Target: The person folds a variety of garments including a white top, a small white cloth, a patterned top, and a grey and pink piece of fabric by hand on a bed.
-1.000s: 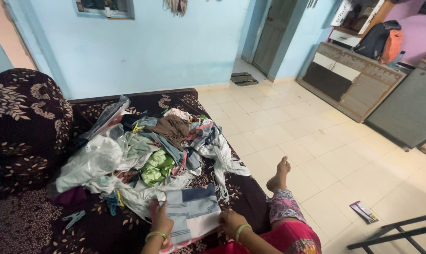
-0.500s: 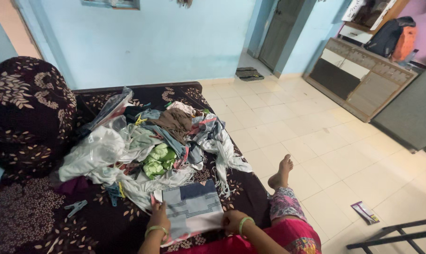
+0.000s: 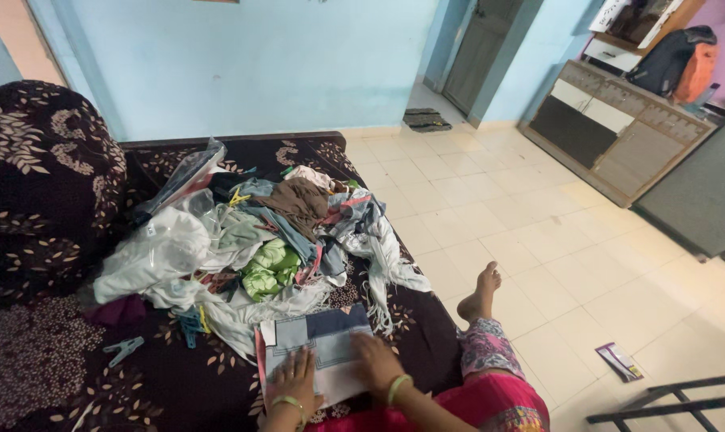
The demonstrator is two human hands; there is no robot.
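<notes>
Two hands lie flat, palms down and fingers spread, on a folded cloth of grey, white and dark blue patches. It rests on the dark flowered bedcover just in front of the person, its long axis running away from them toward the pile of clothes beyond the fingertips. Left hand presses the near left part, right hand the near right edge; neither grips anything. Both wrists wear green bangles. Left of the left hand lies a blue clothespin.
</notes>
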